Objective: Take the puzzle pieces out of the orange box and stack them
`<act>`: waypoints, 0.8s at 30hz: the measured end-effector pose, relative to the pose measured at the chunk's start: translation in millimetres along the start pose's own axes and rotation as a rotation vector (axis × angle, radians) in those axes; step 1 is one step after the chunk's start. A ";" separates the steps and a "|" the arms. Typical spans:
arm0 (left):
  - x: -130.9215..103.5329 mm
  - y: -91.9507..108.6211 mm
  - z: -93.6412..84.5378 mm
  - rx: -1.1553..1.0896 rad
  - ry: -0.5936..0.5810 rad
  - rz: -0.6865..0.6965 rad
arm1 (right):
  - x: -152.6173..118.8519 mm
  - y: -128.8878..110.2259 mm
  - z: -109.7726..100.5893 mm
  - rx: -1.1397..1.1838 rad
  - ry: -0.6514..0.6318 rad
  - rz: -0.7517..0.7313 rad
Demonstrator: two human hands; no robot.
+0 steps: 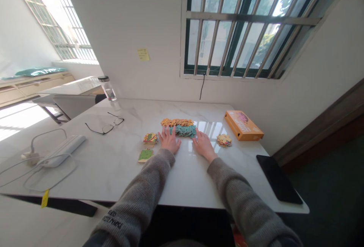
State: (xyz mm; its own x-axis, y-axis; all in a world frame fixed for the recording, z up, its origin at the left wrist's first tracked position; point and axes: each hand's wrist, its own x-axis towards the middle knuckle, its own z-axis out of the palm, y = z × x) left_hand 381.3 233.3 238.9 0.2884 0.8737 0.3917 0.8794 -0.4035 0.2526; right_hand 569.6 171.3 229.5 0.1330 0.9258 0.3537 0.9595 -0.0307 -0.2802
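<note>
A row of teal pieces (185, 131) lies on the white table, and a row of orange pieces (178, 122) runs just behind it. My left hand (169, 140) rests at the left end of the teal row, fingers spread, holding nothing. At the right end of that row is my right hand (203, 145), its fingertips touching or close to the pieces. Left of my left hand sit a red and green stack (150, 138) and a green stack (145, 155). A loose pile of yellowish pieces (224, 140) lies right of my right hand.
An orange box (243, 125) stands at the back right, with a black tablet-like slab (278, 178) nearer the right edge. Glasses (108, 126), a clear bottle (108, 88) and a white power strip (65, 151) with cables are on the left.
</note>
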 end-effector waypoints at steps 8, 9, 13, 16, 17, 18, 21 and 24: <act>23.2 4.7 14.7 -0.051 -0.103 -0.050 | 1.0 5.4 1.5 0.060 -0.023 -0.004; 23.0 4.7 16.4 -0.081 -0.088 -0.019 | 1.4 6.6 1.8 0.084 -0.025 -0.010; 21.9 4.7 21.6 -0.222 -0.041 0.084 | 2.2 9.0 0.3 0.262 0.000 0.000; 22.8 4.3 23.2 -0.294 -0.043 0.151 | -1.5 6.4 -5.1 0.391 0.050 -0.008; 23.2 4.1 23.2 -0.314 -0.049 0.178 | -3.5 5.0 -7.3 0.422 0.059 -0.016; 23.5 3.8 23.1 -0.331 -0.053 0.206 | -5.5 3.5 -9.4 0.446 0.066 -0.021; 23.7 2.6 21.2 -0.360 -0.059 0.283 | -10.3 0.0 -14.1 0.494 0.090 -0.015; 23.6 0.6 18.6 -0.390 -0.074 0.331 | -9.6 -0.6 -14.5 0.496 0.133 0.000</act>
State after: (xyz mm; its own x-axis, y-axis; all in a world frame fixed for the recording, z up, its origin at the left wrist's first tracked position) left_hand 395.7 258.8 231.8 0.5656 0.6936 0.4461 0.5341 -0.7203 0.4427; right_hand 571.4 157.0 239.3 0.1941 0.8689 0.4553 0.7301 0.1820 -0.6587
